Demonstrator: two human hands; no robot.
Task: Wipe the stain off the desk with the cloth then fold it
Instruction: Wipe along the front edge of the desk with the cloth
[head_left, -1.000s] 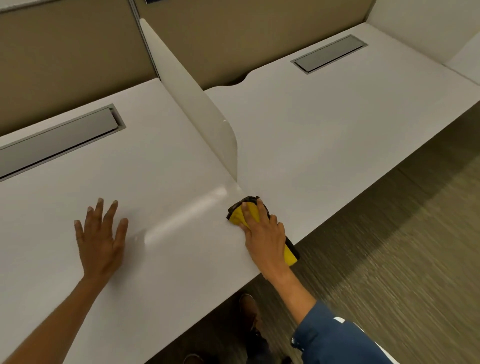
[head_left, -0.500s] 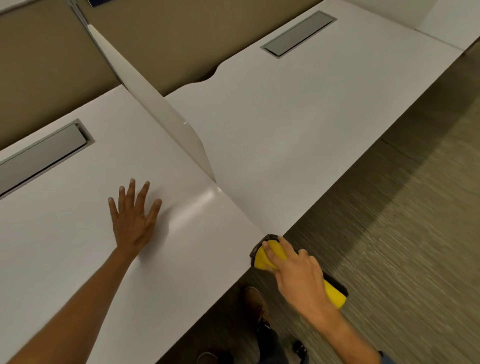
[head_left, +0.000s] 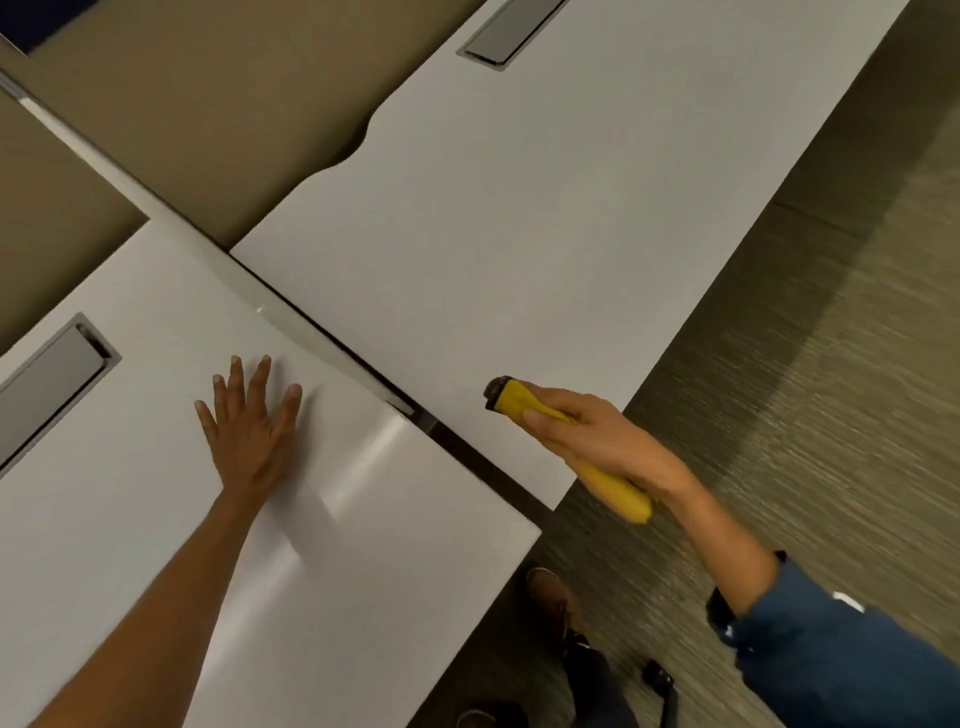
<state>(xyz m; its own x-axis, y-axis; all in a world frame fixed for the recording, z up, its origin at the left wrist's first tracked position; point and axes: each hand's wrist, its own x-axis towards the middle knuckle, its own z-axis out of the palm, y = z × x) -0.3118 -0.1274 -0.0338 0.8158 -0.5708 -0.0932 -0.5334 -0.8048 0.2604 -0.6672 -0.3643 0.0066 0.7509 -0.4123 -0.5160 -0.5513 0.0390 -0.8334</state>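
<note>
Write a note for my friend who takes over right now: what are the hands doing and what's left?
Left hand: flat, fingers spread, on the near white desk, holding nothing.
Right hand: grip closed round the bunched yellow cloth with dark edging, over the front edge of the neighbouring white desk.
Done: cannot tell; no stain shows on either desktop.
Left: check for any stain, wipe it, then fold the cloth, which is bunched, not folded.

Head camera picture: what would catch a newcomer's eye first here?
The bright yellow cloth, bunched and gripped in the right hand, stands out at the near edge of the right-hand white desk. The left hand lies flat, fingers spread, on the neighbouring white desk.
</note>
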